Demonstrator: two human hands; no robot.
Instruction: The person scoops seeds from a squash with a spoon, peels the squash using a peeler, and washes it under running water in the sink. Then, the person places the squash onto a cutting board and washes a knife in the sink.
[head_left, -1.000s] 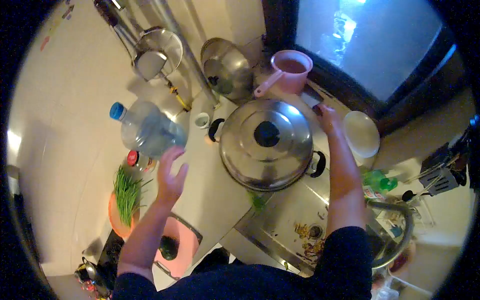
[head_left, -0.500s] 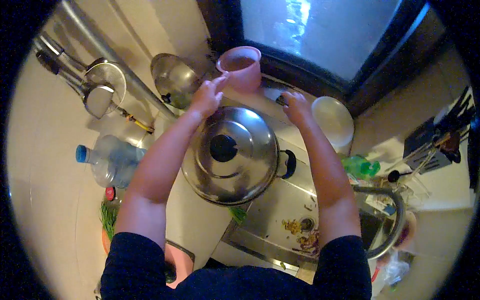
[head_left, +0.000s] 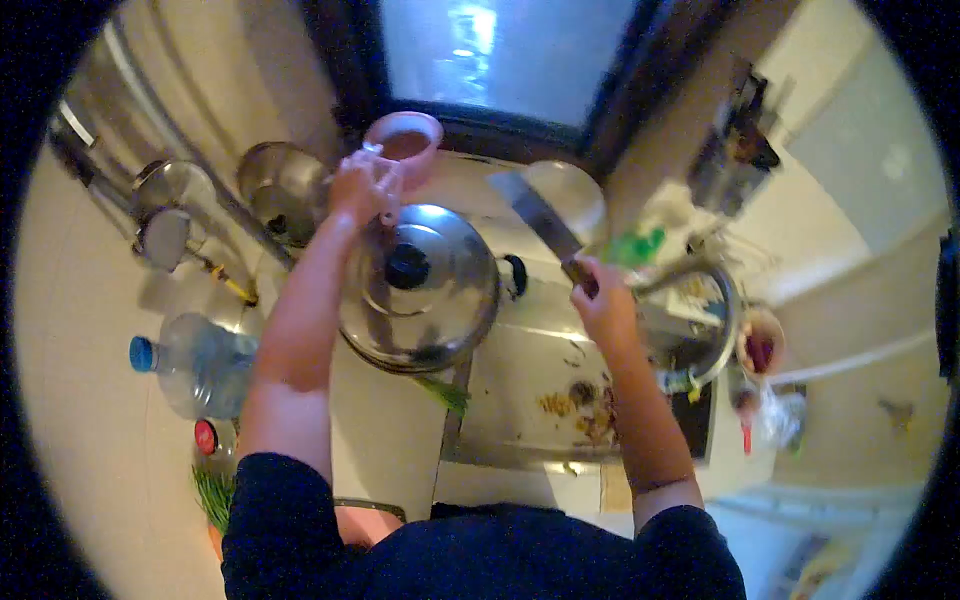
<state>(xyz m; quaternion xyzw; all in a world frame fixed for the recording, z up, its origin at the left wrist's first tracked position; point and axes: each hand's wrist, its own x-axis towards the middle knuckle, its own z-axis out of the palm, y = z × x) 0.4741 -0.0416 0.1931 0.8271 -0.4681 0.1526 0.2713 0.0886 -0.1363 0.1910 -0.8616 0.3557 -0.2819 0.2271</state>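
My right hand (head_left: 606,303) grips the dark handle of a cleaver (head_left: 540,215) above the near side of the counter, its broad blade pointing up and left toward a round white bowl (head_left: 565,195). Fingers closed, my left hand (head_left: 356,190) holds a small pale pink object (head_left: 385,184) with openings in it; blur hides its kind. Just beyond that hand stands a pink pot (head_left: 432,160). Below it a large steel pot lid (head_left: 440,300) with a black knob covers a pot.
Right of the pot is a steel sink (head_left: 510,400) with food scraps around its drain and a curved faucet (head_left: 735,320). A big water bottle (head_left: 205,365) stands at left, below hanging strainers (head_left: 165,235). A steel bowl-shaped piece (head_left: 280,185) leans at the back.
My right hand has moved down and right, and the cleaver now shows in it. My left hand now holds the pale pink object. The view has shifted to the right.
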